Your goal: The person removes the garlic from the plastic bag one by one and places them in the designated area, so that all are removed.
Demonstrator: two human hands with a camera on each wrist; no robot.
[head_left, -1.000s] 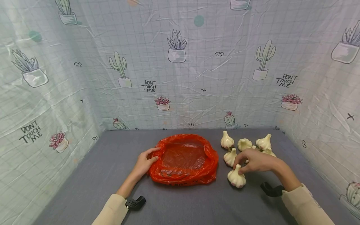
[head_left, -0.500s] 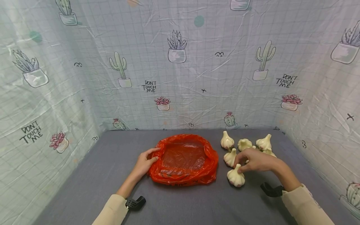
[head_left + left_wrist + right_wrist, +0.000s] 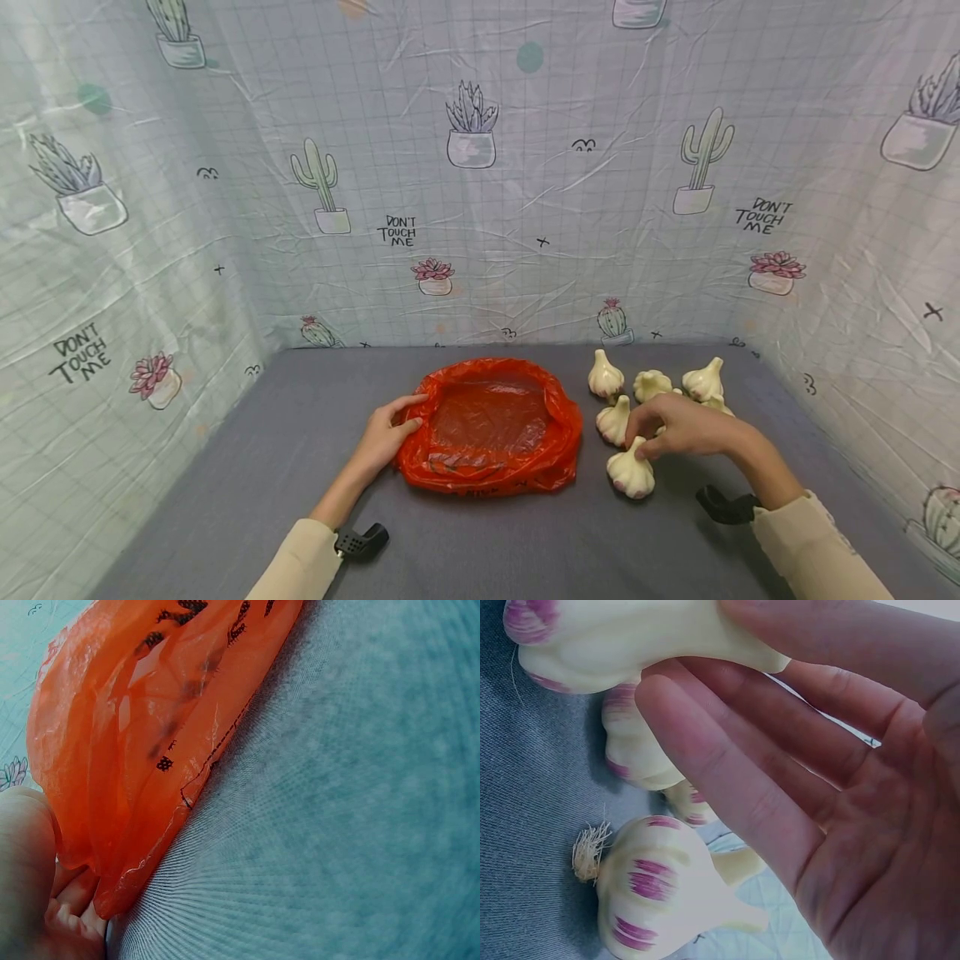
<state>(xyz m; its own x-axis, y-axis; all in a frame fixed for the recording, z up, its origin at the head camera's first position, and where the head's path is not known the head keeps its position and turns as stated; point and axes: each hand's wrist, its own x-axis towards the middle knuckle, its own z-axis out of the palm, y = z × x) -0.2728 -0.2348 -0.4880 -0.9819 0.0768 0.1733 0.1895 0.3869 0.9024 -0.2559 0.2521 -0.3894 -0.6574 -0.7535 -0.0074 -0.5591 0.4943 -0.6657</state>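
A red plastic bag [image 3: 491, 483] lies on the grey tabletop with its mouth spread wide, and no contents show inside. My left hand [image 3: 384, 433] holds the bag's left edge; in the left wrist view the thumb [image 3: 26, 862] is in front of the film and the other fingers are partly hidden. To the right of the bag, my right hand [image 3: 678, 429] pinches the stem of a white garlic bulb [image 3: 630, 477] between thumb and fingers. The right wrist view shows that garlic bulb [image 3: 622, 645] with purple streaks. Whether it touches the table I cannot tell.
Several more garlic bulbs stand or lie behind my right hand, among them one at the back left [image 3: 604, 375] and one at the back right [image 3: 703, 381]. A bulb with roots [image 3: 656, 889] shows close below the fingers. A patterned curtain [image 3: 510, 208] encloses the table.
The garlic bulb in my right hand has turned slightly, bringing a purplish patch to its lower left. My left hand and the bag stay where they were.
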